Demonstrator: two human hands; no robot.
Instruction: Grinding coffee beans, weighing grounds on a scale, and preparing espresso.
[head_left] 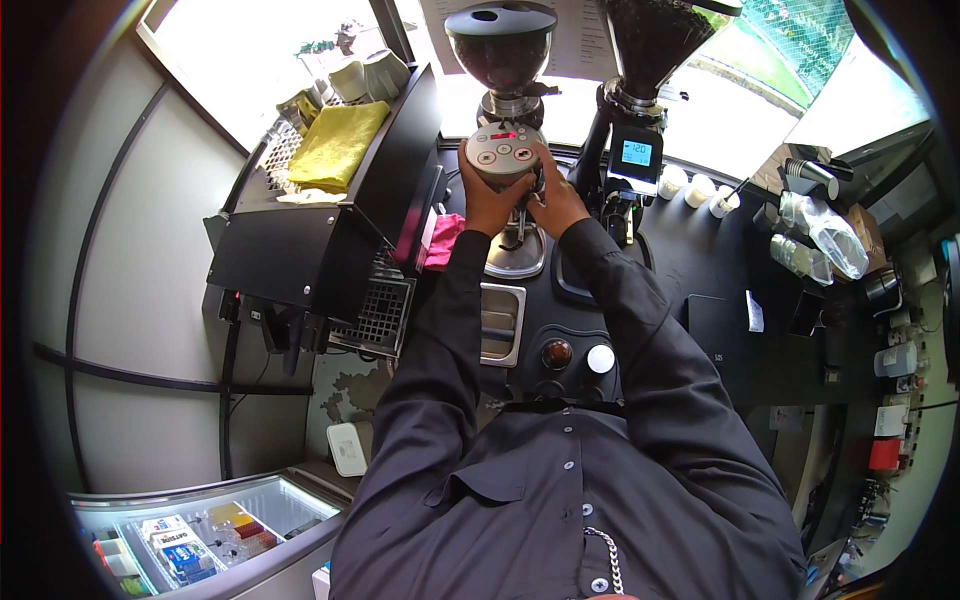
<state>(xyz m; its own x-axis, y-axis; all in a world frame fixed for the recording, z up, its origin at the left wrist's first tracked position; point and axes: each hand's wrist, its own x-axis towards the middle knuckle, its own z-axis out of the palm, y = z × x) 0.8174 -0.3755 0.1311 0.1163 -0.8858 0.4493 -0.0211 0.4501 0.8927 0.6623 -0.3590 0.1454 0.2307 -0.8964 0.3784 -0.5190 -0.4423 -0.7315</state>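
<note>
One silver grinder (505, 147) stands between the left hand (489, 203) and right hand (558, 203), both clasped around its head, though their far fingertips are hard to make out. An uneven push could knock it into the black grinder (633, 128) beside the right hand.

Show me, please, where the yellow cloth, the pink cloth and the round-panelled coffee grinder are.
Yellow cloth (342, 143): head view, middle of its upper surface.
Pink cloth (443, 240): head view, its visible folds.
Round-panelled coffee grinder (505, 142): head view, its control panel.
</note>
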